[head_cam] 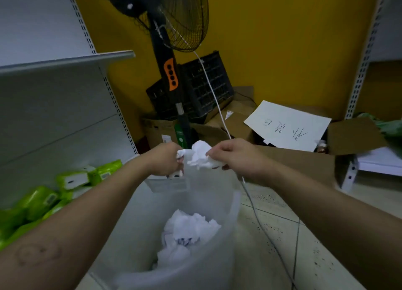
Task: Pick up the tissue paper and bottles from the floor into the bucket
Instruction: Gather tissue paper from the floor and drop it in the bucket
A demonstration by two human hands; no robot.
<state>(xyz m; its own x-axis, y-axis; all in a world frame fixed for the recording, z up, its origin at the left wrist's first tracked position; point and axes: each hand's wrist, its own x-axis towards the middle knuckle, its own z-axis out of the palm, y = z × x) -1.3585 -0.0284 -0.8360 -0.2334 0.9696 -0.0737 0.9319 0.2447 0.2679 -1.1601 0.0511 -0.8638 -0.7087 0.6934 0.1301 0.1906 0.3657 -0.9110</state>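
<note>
Yellow walls back a cluttered corner: a black fan (165, 17) at upper centre, a dark crate (202, 87) and cardboard boxes (230, 120) below it, and a handwritten sheet (287, 124) at right. Grey shelving fills the left side, with green packs (43, 194) at lower left. At centre, two bare hands meet above a translucent bucket (217, 257). The left hand (165, 161) is closed on a small bottle (175, 175) and a corner of tissue (201, 156). The right hand (237, 157) pinches the same crumpled tissue. More crumpled paper (187, 231) lies inside the bucket. A white cord (215, 100) runs down to the tiled floor (282, 224).
</note>
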